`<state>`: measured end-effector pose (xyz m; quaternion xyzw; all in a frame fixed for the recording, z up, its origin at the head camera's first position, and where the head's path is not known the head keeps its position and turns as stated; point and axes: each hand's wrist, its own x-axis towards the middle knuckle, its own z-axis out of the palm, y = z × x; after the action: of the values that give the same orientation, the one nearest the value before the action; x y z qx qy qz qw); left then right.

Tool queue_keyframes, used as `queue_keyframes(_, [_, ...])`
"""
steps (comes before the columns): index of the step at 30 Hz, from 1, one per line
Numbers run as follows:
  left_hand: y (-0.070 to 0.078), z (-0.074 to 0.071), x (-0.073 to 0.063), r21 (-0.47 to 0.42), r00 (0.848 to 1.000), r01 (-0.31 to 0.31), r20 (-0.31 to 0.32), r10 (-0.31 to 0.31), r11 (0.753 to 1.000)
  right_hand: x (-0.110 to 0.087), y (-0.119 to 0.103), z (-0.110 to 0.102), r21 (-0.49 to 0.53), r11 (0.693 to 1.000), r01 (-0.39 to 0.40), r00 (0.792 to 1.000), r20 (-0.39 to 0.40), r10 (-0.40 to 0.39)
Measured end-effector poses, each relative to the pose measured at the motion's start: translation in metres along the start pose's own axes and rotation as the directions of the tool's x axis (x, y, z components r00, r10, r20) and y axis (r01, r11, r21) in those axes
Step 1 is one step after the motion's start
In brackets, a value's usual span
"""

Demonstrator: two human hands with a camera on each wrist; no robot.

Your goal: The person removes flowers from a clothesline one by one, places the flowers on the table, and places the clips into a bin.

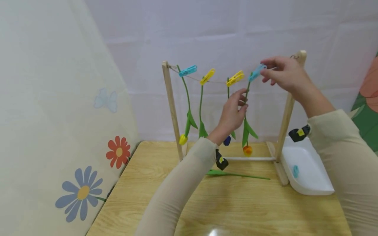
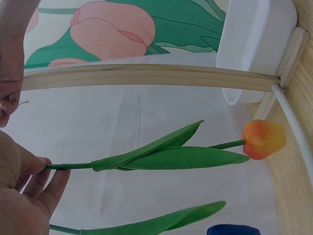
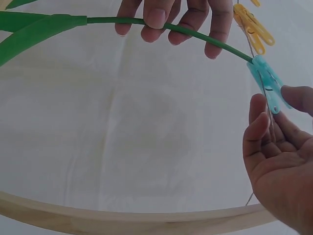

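Note:
An orange tulip [image 1: 247, 150] hangs head down from the string, its stem end in a light-blue clothespin [image 1: 256, 72]. My left hand [image 1: 233, 111] pinches its green stem [image 2: 68, 166] between thumb and fingers, above the leaves. With thumb and fingertips, my right hand [image 1: 284, 73] grips the handle end of that clothespin; the right wrist view shows the string passing through it. Further left hang a yellow tulip [image 1: 183, 139] under a blue clothespin [image 1: 188, 70], and a dark-blue tulip [image 1: 227, 141] under a yellow clothespin [image 1: 235, 78]. Another yellow clothespin [image 1: 207, 76] holds a stem whose flower is hidden behind my left arm.
The string runs between two wooden posts [image 1: 171, 105], joined below by a white rod [image 1: 248, 159]. A green stem [image 1: 245, 176] lies on the wooden table [image 1: 236, 206], partly behind my left sleeve. At right, a white tray [image 1: 313, 170] holds a blue clothespin [image 1: 296, 171].

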<state>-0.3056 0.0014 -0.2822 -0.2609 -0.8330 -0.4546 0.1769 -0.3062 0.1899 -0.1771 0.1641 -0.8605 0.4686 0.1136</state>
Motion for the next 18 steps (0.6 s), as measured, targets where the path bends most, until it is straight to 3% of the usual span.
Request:
queue_keyframes(10, [0.0019, -0.0007, 0.0005, -0.005, 1.000, 0.018, -0.004, -0.018, 1.000, 0.0016, -0.0013, -0.0007, 0.060, 0.996, -0.061, 0.998, -0.011, 0.062])
queue_keyframes(18, [0.0021, -0.0021, -0.0021, 0.001, 0.999, 0.044, -0.009, -0.044, 0.999, 0.0008, -0.0030, 0.0014, 0.273, 0.958, -0.089, 0.994, -0.041, 0.104])
